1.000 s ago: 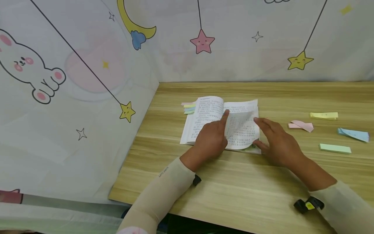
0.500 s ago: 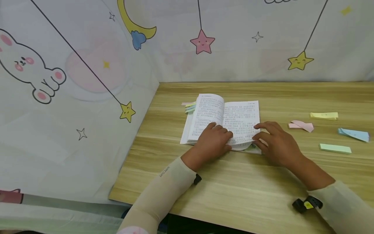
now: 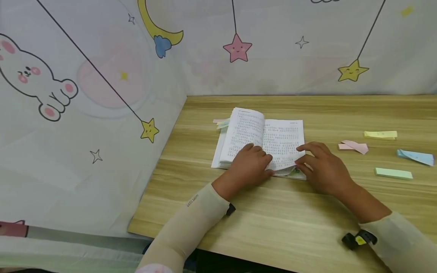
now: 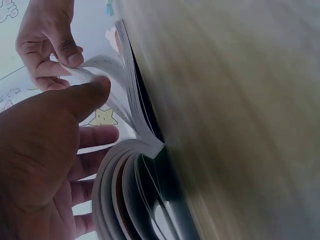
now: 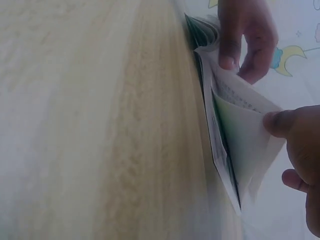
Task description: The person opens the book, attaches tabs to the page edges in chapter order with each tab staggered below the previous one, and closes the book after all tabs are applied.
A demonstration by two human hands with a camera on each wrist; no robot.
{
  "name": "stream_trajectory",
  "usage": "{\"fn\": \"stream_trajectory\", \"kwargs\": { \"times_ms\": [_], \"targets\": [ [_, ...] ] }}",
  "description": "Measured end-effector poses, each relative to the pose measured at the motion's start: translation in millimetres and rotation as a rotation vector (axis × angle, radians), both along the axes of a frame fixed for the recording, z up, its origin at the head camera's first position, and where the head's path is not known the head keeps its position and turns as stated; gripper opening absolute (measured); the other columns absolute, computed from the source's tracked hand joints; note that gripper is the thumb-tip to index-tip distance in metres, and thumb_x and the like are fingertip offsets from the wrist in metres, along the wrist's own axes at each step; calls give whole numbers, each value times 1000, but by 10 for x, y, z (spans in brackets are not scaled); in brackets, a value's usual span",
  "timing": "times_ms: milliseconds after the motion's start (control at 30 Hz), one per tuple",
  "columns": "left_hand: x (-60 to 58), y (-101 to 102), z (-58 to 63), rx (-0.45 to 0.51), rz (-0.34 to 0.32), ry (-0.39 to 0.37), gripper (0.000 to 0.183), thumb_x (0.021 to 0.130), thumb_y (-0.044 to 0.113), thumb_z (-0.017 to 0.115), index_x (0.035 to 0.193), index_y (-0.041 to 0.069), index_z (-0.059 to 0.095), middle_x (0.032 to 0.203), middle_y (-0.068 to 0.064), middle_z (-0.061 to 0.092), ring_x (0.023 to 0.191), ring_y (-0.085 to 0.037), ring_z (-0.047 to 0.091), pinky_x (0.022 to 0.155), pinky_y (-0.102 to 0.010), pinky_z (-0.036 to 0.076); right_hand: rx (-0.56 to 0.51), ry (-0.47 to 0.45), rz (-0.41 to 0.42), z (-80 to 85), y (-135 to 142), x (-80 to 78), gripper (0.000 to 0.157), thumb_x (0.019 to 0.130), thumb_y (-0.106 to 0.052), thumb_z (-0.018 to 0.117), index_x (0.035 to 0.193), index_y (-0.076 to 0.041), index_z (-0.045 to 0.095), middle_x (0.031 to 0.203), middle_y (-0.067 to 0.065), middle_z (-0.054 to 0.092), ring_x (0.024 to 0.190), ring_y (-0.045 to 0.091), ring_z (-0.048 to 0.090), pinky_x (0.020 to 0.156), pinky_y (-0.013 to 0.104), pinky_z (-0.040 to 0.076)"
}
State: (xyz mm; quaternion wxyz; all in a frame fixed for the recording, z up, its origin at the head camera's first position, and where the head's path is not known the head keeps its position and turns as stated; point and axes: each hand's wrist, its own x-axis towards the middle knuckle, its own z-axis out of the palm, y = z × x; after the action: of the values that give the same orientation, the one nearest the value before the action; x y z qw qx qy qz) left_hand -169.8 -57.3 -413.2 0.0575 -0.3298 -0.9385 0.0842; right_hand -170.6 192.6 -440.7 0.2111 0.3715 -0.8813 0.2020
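Observation:
An open book [image 3: 282, 132] with printed pages lies on the table, and colored sticky tabs [image 3: 222, 123] stick out from its left edge. My left hand [image 3: 247, 161] rests low across the left page and the gutter. In the left wrist view, the fingers [image 4: 97, 136] of that hand extend over the spread pages. My right hand [image 3: 324, 165] pinches the lower right corner of a page between thumb and fingers. That page [image 5: 250, 130] bends up from the sheets below in the right wrist view, with a green patch showing under it.
Right of the book lie strips of sticky tabs: yellow [image 3: 380, 135], pink [image 3: 353, 146], blue [image 3: 415, 156] and green [image 3: 393, 173]. The wooden table [image 3: 273, 223] meets a wall covering [image 3: 273, 76] printed with stars and a moon behind and at left.
My left index finger has drawn back from the gutter, and the hand has settled lower on the book. The curled right page now lies flatter, its corner pinched by my right hand.

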Motion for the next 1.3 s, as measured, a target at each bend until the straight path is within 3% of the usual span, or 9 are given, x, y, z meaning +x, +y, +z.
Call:
{"fn": "stream_trajectory", "kwargs": {
  "times_ms": [167,333,400,533,700,833,933,1067,1300],
  "targets": [
    [-33,15,-41,74,85,51,58,87,47,59,135,19,45,115,1,58,112,-20,50,101,-41,30,-4,-19,-56,41,5,23,51,68,-12,82,115,-10,64,129,9,47,118,32,43,67,44,49],
    [-66,-51,-44,176,175,287,87,87,19,57,151,23,-3,151,-18,12,139,-37,11,108,-53,11,38,-31,-27,19,47,7,60,71,-5,77,127,-14,59,137,13,41,121,36,40,70,47,49],
    [-62,-62,-20,146,135,308,83,88,18,58,151,26,4,154,-16,5,140,-38,-3,108,-55,2,46,-13,13,5,58,-8,41,73,-4,74,113,-13,68,133,13,44,121,36,40,75,48,47],
    [-35,-37,-7,53,10,136,72,87,50,59,147,25,29,142,0,41,140,-27,16,108,-52,-4,8,3,-4,-15,39,-21,23,71,-6,75,94,-12,71,126,10,49,119,34,41,76,47,46],
    [-36,-28,-19,75,113,102,79,86,52,58,150,22,21,129,1,52,130,-24,36,108,-55,2,-21,-34,-102,3,-19,9,52,73,-18,79,120,-11,59,132,11,44,118,35,42,63,47,49],
    [-46,-71,3,161,150,269,91,84,25,60,151,29,1,151,-16,18,139,-35,13,106,-60,5,20,-64,-95,10,-3,19,64,79,-20,75,137,-12,47,138,14,38,122,36,39,65,49,49],
    [-36,-79,23,90,93,289,69,83,21,61,144,36,33,155,-16,-6,139,-39,-10,105,-61,-1,51,-41,-11,1,33,5,44,79,-14,72,122,-11,62,135,14,41,124,37,36,77,50,47],
    [-23,-30,24,-20,53,167,24,88,45,55,105,33,67,156,-5,10,138,-33,-17,103,-60,-9,33,-18,39,9,34,0,24,75,-11,74,99,-9,70,129,12,46,122,36,38,88,49,41],
    [-31,-4,-7,-2,134,111,50,77,69,56,107,28,61,147,-3,33,139,-34,-12,98,-66,-13,-27,0,-40,74,-18,31,32,69,-15,81,97,-12,66,128,10,47,118,33,43,74,46,47]
  ]
}}
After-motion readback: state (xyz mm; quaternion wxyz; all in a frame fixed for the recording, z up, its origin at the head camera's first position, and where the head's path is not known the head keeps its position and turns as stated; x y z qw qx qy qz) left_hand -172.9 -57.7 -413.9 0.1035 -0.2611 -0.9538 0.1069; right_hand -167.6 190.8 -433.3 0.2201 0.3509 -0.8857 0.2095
